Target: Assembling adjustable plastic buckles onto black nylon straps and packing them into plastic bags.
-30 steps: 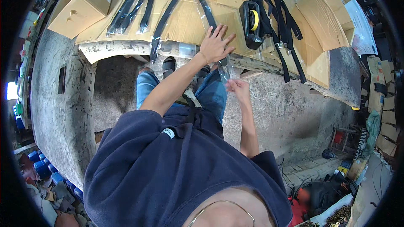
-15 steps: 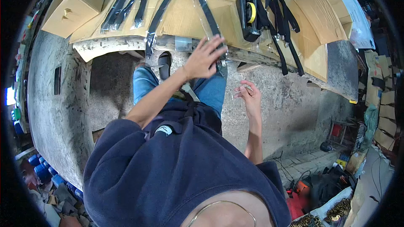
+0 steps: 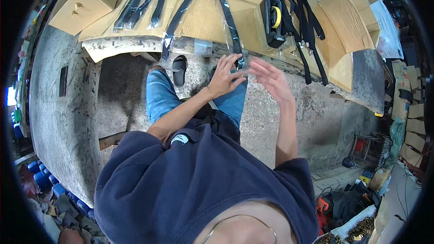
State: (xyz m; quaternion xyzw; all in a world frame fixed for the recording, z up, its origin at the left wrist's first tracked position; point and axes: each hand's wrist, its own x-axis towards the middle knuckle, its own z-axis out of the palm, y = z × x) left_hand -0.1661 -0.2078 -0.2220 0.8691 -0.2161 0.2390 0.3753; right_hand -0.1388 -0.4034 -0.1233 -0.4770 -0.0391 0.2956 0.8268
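A pair of black suspenders (image 3: 186, 7) in clear plastic lies spread in an upside-down V, its two ends hanging over the table's near edge. My left hand (image 3: 222, 79) is closed at the lower end of the right-hand strap, thumb and fingers around the wrapped tip. Close by on the right, my right hand (image 3: 273, 81) is raised and blurred, its fingers pointing at that strap end. A thin piece of clear tape (image 3: 245, 71) shows between the two hands, seemingly pinched in the right fingertips. A black tape dispenser (image 3: 272, 31) with a yellow core stands on the cardboard to the right.
Cardboard (image 3: 217, 27) covers the worktable. More wrapped black straps (image 3: 143, 4) lie at the left, and loose black straps with metal clips (image 3: 300, 22) at the right. Open cardboard boxes (image 3: 83, 9) stand at both sides. A black sandal (image 3: 179, 70) is under the table edge.
My right hand has risen and moved left and forward to the strap end. My left hand has turned from lying flat over the strap to closing on its tip.
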